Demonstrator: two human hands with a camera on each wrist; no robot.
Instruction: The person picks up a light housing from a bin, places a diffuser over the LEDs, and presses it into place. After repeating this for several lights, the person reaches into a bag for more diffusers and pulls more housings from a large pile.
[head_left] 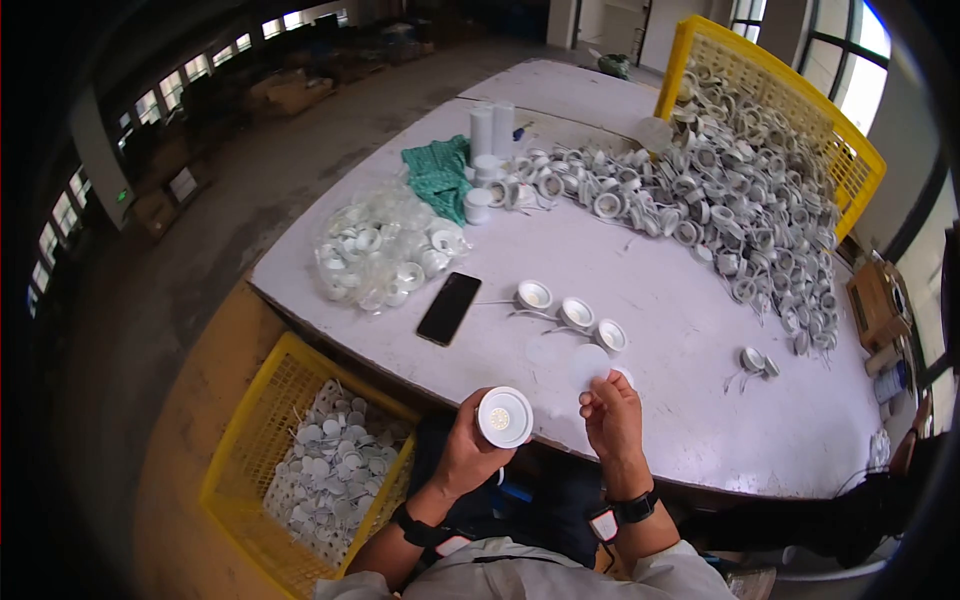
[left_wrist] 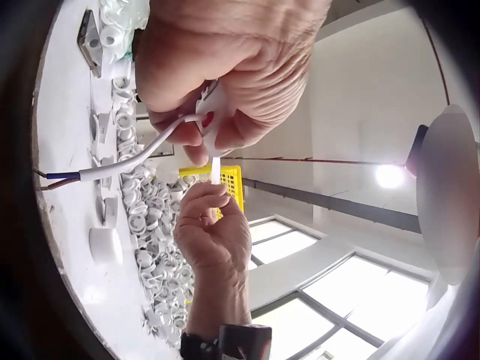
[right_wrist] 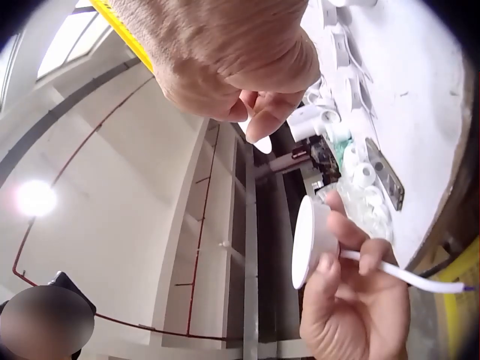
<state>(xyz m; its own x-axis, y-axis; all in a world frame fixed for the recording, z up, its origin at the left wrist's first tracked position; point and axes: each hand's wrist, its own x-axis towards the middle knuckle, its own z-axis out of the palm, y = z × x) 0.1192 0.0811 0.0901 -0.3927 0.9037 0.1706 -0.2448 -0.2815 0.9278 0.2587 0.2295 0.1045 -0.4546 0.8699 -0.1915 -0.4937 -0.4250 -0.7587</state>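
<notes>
My left hand (head_left: 462,455) grips a round white downlight (head_left: 505,418) by its body, its LED-dotted face turned up at the table's near edge. From its back a white cable (left_wrist: 131,163) trails, ending in bare blue and brown wires. To the right, my right hand (head_left: 613,418) pinches a thin translucent white disc (head_left: 588,366) between thumb and fingers. The disc shows edge-on in the right wrist view, apart from the downlight. Another pale disc (head_left: 541,349) lies flat on the table. Just beyond, three downlights (head_left: 576,313) stand in a row, faces up.
A black phone (head_left: 449,309) lies left of the row, near a clear bag of white parts (head_left: 380,250). A big heap of downlights (head_left: 730,190) spills from a tipped yellow crate (head_left: 860,185). Another yellow crate (head_left: 235,450) with white discs stands at lower left.
</notes>
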